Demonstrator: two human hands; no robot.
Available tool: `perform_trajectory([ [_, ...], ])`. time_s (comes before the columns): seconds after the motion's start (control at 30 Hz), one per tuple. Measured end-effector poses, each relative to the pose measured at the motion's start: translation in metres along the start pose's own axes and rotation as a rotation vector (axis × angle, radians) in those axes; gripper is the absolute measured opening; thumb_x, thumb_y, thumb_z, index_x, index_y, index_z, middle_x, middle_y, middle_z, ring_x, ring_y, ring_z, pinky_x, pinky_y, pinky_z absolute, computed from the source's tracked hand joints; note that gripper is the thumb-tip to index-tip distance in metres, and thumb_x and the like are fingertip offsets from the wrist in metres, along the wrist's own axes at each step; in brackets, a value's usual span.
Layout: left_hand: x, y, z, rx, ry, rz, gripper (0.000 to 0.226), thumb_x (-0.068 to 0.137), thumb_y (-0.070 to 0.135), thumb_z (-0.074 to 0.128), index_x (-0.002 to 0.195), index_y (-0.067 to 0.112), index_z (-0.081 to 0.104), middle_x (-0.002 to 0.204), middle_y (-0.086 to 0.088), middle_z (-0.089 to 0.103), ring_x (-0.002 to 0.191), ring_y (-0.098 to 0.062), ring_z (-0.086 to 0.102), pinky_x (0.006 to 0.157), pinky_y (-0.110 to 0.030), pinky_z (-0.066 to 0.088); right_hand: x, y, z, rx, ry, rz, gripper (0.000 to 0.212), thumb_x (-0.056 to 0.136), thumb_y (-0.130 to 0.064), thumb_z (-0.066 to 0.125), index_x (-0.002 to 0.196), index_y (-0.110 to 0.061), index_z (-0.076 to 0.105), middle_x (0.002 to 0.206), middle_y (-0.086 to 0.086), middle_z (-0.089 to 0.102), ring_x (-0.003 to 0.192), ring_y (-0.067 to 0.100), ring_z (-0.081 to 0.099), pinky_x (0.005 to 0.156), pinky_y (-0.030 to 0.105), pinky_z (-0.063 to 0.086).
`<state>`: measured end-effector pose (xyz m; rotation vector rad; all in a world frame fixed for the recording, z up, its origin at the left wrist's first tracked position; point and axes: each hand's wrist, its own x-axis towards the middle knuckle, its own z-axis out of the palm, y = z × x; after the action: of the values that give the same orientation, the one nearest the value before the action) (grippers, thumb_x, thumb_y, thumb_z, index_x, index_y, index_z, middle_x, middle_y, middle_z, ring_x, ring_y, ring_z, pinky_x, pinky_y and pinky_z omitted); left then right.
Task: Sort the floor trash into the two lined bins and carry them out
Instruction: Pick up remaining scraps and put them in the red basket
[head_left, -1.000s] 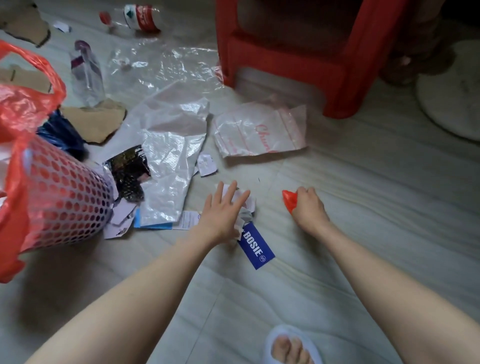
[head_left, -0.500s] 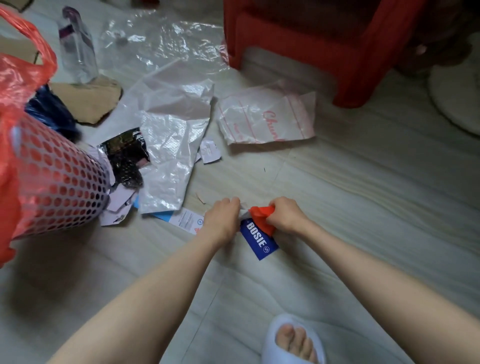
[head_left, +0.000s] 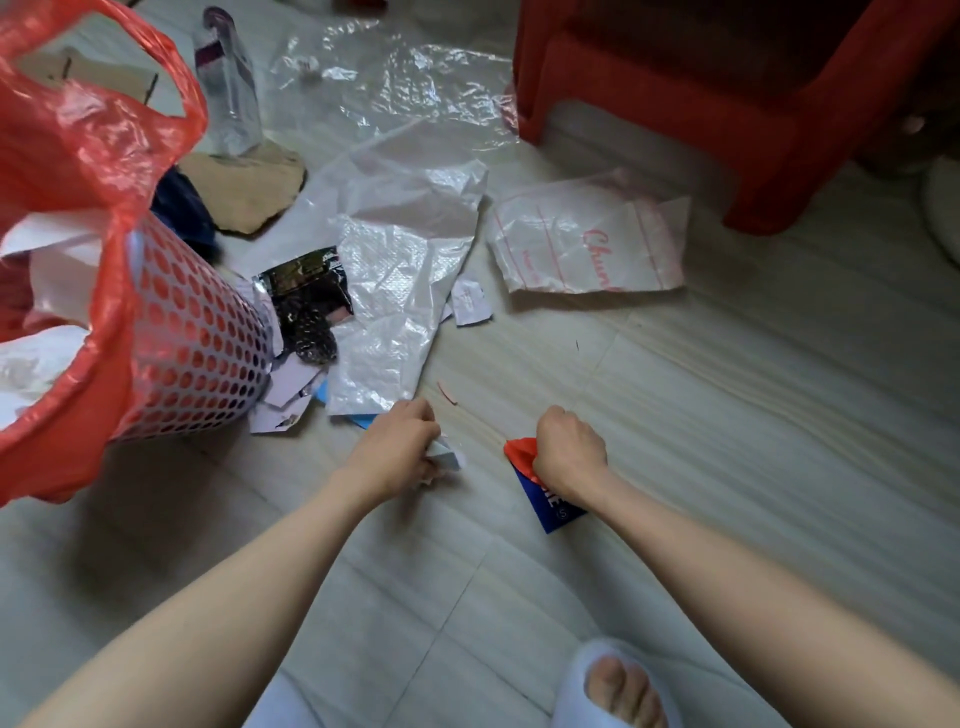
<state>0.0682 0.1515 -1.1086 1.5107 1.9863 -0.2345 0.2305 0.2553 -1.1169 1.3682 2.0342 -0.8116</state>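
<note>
A white perforated bin (head_left: 202, 343) lined with a red bag (head_left: 93, 135) stands at the left, with paper inside. My left hand (head_left: 397, 449) grips crumpled white paper scraps (head_left: 447, 457) just above the floor. My right hand (head_left: 569, 449) grips a red plastic scrap (head_left: 521, 451) together with a blue printed card (head_left: 548, 501). The two hands are apart. Loose trash lies beyond them: a white woven plastic sheet (head_left: 400, 291), a black foil wrapper (head_left: 306, 301), a white bag with red lettering (head_left: 587, 241), torn cardboard (head_left: 244, 192) and a clear plastic bottle (head_left: 228, 83).
A red plastic stool (head_left: 701, 98) stands at the back right. Clear plastic film (head_left: 410, 88) is spread behind the sheet. Small paper pieces (head_left: 285, 395) lie by the bin's base. My foot in a white slipper (head_left: 618, 680) is at the bottom right.
My hands, close together half a second ago, have drawn apart. The blue card has gone with my right hand alongside the red scrap; my left hand keeps the white paper.
</note>
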Motion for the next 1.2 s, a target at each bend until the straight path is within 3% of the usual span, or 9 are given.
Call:
perform_trajectory([
  [0.2, -0.008, -0.012, 0.014, 0.018, 0.088, 0.051, 0.017, 0.077, 0.01, 0.065, 0.089, 0.002, 0.057, 0.149, -0.011, 0.031, 0.12, -0.034, 0.048, 0.09, -0.039, 0.046, 0.006, -0.009, -0.007, -0.116, -0.018, -0.009, 0.049, 0.084, -0.019, 0.063, 0.127, -0.005, 0.044, 0.131, 0.012, 0.045, 0.123, 0.028, 0.043, 0.094, 0.038, 0.04],
  [0.37, -0.004, -0.011, 0.018, 0.111, 0.098, 0.034, 0.022, 0.077, 0.008, 0.061, 0.099, 0.008, 0.06, 0.131, -0.013, 0.041, 0.117, -0.031, 0.042, 0.073, -0.032, 0.029, 0.008, -0.014, -0.015, -0.134, -0.054, -0.058, 0.042, 0.089, -0.025, 0.057, 0.123, -0.005, 0.045, 0.127, 0.013, 0.053, 0.118, 0.03, 0.052, 0.079, 0.034, 0.04],
  [0.57, 0.005, -0.015, 0.009, 0.226, -0.009, -0.022, 0.031, 0.078, 0.021, 0.063, 0.108, 0.016, 0.056, 0.119, -0.007, 0.039, 0.115, -0.027, 0.036, 0.084, -0.036, 0.027, 0.028, -0.038, -0.039, 0.137, -0.123, -0.201, 0.032, 0.084, -0.022, 0.064, 0.109, -0.008, 0.05, 0.117, 0.014, 0.058, 0.106, 0.031, 0.055, 0.072, 0.031, 0.039],
  [0.67, 0.001, -0.019, 0.012, 0.16, 0.078, 0.08, 0.025, 0.071, 0.02, 0.067, 0.094, 0.016, 0.059, 0.103, -0.006, 0.044, 0.097, -0.028, 0.048, 0.082, -0.036, 0.029, 0.038, -0.06, -0.051, 0.161, -0.097, -0.316, 0.039, 0.081, -0.017, 0.068, 0.116, -0.01, 0.054, 0.12, 0.011, 0.058, 0.108, 0.026, 0.053, 0.077, 0.027, 0.039],
  [0.8, -0.01, -0.037, 0.013, 0.025, 0.157, 0.172, 0.038, 0.052, 0.005, 0.076, 0.079, 0.018, 0.052, 0.083, -0.007, 0.052, 0.057, -0.03, 0.051, 0.05, -0.028, 0.031, 0.047, -0.086, -0.046, 0.124, -0.105, -0.361, 0.043, 0.079, -0.022, 0.07, 0.117, -0.009, 0.054, 0.12, 0.012, 0.058, 0.108, 0.027, 0.054, 0.083, 0.031, 0.043],
  [0.87, -0.017, -0.045, 0.012, -0.119, 0.254, 0.131, 0.045, 0.064, -0.001, 0.067, 0.095, 0.024, 0.045, 0.091, -0.009, 0.054, 0.069, -0.032, 0.054, 0.051, -0.032, 0.036, 0.048, -0.093, -0.035, 0.077, -0.132, -0.353, 0.048, 0.079, -0.028, 0.07, 0.117, -0.007, 0.05, 0.119, 0.014, 0.057, 0.108, 0.03, 0.054, 0.085, 0.035, 0.044],
  [1.0, -0.022, -0.061, 0.012, -0.386, 0.368, -0.004, 0.056, 0.079, -0.002, 0.058, 0.126, 0.025, 0.045, 0.101, -0.007, 0.051, 0.099, -0.024, 0.05, 0.081, -0.032, 0.04, 0.048, -0.099, -0.017, -0.052, -0.071, -0.334, 0.035, 0.084, -0.036, 0.063, 0.102, -0.006, 0.053, 0.114, 0.016, 0.059, 0.104, 0.033, 0.056, 0.075, 0.033, 0.04],
  [1.1, -0.023, -0.071, 0.017, -0.399, 0.329, -0.065, 0.031, 0.081, 0.002, 0.061, 0.11, 0.011, 0.064, 0.095, -0.005, 0.046, 0.097, -0.025, 0.052, 0.079, -0.026, 0.037, 0.045, -0.104, -0.012, -0.089, -0.048, -0.311, 0.038, 0.089, -0.041, 0.053, 0.068, -0.011, 0.044, 0.108, 0.018, 0.061, 0.101, 0.035, 0.057, 0.07, 0.033, 0.037],
  [1.2, -0.021, -0.073, 0.018, -0.356, 0.349, -0.075, 0.016, 0.078, 0.001, 0.062, 0.094, 0.005, 0.063, 0.093, -0.003, 0.042, 0.092, -0.026, 0.05, 0.073, -0.022, 0.033, 0.041, -0.107, -0.011, -0.088, -0.028, -0.278, 0.035, 0.09, -0.037, 0.052, 0.072, -0.007, 0.05, 0.109, 0.019, 0.06, 0.103, 0.036, 0.057, 0.069, 0.033, 0.037],
])
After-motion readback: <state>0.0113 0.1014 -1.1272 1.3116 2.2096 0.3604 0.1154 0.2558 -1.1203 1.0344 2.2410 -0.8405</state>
